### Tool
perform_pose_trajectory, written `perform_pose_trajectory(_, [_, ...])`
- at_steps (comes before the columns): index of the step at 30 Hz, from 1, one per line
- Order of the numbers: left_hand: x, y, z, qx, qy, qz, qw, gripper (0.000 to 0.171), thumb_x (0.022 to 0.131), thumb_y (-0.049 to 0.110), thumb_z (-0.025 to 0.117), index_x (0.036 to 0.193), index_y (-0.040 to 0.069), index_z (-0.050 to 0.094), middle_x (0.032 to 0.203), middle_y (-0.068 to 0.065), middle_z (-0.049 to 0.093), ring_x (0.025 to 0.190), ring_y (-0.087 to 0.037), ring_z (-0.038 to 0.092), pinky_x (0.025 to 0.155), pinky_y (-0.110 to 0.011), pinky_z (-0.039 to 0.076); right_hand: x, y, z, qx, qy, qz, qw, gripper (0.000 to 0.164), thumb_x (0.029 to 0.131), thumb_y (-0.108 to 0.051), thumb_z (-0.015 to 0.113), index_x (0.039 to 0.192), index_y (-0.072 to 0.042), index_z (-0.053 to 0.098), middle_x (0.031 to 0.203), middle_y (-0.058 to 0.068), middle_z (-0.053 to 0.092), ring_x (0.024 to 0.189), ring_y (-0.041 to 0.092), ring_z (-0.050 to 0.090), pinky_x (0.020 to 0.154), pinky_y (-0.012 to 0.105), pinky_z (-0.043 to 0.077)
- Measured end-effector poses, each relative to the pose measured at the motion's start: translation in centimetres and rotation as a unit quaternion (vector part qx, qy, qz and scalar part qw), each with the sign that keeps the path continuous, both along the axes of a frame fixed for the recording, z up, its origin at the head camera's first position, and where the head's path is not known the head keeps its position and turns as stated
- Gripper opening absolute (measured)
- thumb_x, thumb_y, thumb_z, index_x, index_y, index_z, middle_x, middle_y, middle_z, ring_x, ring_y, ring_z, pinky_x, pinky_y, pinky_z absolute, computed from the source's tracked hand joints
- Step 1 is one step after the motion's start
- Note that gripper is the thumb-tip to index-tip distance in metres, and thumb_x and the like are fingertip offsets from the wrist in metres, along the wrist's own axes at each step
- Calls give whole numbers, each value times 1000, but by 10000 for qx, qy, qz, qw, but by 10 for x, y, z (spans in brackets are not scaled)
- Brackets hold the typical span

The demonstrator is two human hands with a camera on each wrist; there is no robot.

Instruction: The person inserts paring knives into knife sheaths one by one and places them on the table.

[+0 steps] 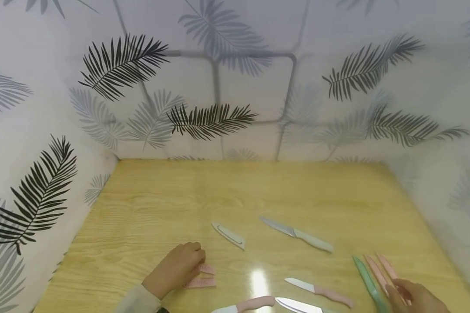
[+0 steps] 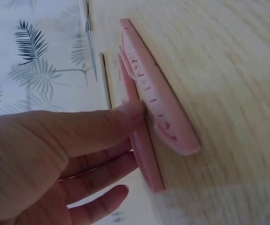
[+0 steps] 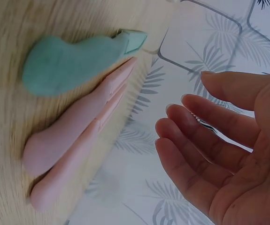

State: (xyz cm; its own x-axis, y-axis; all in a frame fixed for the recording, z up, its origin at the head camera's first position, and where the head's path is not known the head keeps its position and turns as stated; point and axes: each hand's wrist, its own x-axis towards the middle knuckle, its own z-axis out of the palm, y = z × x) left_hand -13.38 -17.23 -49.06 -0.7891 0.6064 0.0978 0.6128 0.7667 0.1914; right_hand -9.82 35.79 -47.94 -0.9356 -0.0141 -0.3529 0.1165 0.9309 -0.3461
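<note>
My left hand (image 1: pixel 180 265) pinches a pink knife sheath (image 2: pixel 146 161) between thumb and fingers. A second pink sheath (image 2: pixel 160 101), with raised lettering, lies on the table right beside it. At the right, my right hand (image 3: pixel 224 145) holds nothing, its fingers loosely bent and apart from the knives. Nearest to it are two pink-handled knives (image 3: pixel 69 126) lying side by side, then a green-handled knife (image 3: pixel 73 65). In the head view the green knife (image 1: pixel 366 278) appears covered by a green sheath, and that hand partly hides the pink pair.
A pale sheath (image 1: pixel 229 236) and an unsheathed pale-handled knife (image 1: pixel 297 234) lie mid-table. Closer to the front are a small pink-handled knife (image 1: pixel 319 292), another pink-handled knife (image 1: pixel 254 303) and a bare blade (image 1: pixel 297 305). Leaf-patterned curtains (image 1: pixel 235 87) surround the wooden table (image 1: pixel 160 195).
</note>
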Motion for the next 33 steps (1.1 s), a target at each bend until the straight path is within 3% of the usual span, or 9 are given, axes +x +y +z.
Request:
perform_pose_trajectory(6, [-3, 2, -5, -247, 438, -160, 9986, 14, 80, 13, 77, 83, 7, 65, 76, 1, 56, 67, -8, 52, 62, -19, 52, 4, -16, 4, 103, 599, -271, 9978, 55, 99, -38, 50, 119, 13, 55, 104, 29, 66, 91, 47, 63, 74, 56, 53])
perform_pose_trajectory(9, [0, 1, -7, -368, 421, -138, 9983, 14, 82, 14, 74, 86, 6, 64, 77, 0, 57, 65, -8, 52, 60, -18, 52, 5, -25, 3, 89, 940, -256, 9952, 47, 96, -32, 56, 115, 10, 59, 98, 26, 68, 85, 43, 65, 68, 52, 55])
perform_pose_trajectory(12, [3, 1, -6, -190, 314, 16, 9993, 14, 87, 16, 69, 90, 5, 62, 80, 0, 59, 66, -8, 53, 61, -19, 52, 4, -35, 2, 58, 1300, -129, 9914, 39, 93, -27, 61, 110, 9, 62, 92, 25, 69, 80, 41, 66, 64, 50, 56])
perform_pose_trajectory(15, [2, 1, -3, 294, 695, -63, 9971, 13, 89, 15, 67, 95, 5, 60, 85, 0, 59, 69, -7, 54, 64, -18, 52, 5, -46, 1, 5, 1711, -30, 9853, 34, 89, -21, 66, 106, 8, 64, 88, 24, 69, 76, 39, 67, 62, 50, 57])
perform_pose_trajectory(19, [-6, 4, 5, 794, 1537, -340, 9843, 15, 89, 12, 67, 98, 6, 58, 88, 1, 58, 74, -7, 55, 69, -17, 53, 4, -60, 5, -118, 1737, -9, 9847, 33, 87, -18, 69, 106, 9, 64, 90, 24, 69, 76, 38, 67, 62, 48, 58])
perform_pose_trajectory(22, [-13, 10, 13, 952, 1906, -386, 9763, 15, 91, 13, 65, 100, 4, 58, 89, 0, 57, 76, -9, 55, 70, -16, 52, 1, -67, 7, -192, 1598, 37, 9870, 33, 88, -17, 68, 108, 9, 64, 95, 26, 68, 79, 38, 68, 62, 45, 59])
perform_pose_trajectory(28, [-20, 22, 33, 1398, 2248, -435, 9633, 23, 102, 21, 43, 105, 1, 55, 99, -5, 56, 88, -14, 54, 77, -19, 51, 1, -82, 2, -361, 1463, 239, 9883, 31, 87, -15, 69, 109, 6, 63, 100, 23, 67, 86, 36, 67, 68, 47, 58])
perform_pose_trajectory(33, [-23, 30, 46, 1841, 2346, -524, 9531, 29, 104, 21, 38, 108, 0, 57, 104, -7, 57, 94, -17, 56, 84, -22, 51, 0, -97, -1, -595, 1101, 230, 9919, 48, 81, -31, 76, 113, 2, 64, 105, 15, 68, 95, 35, 65, 79, 50, 56])
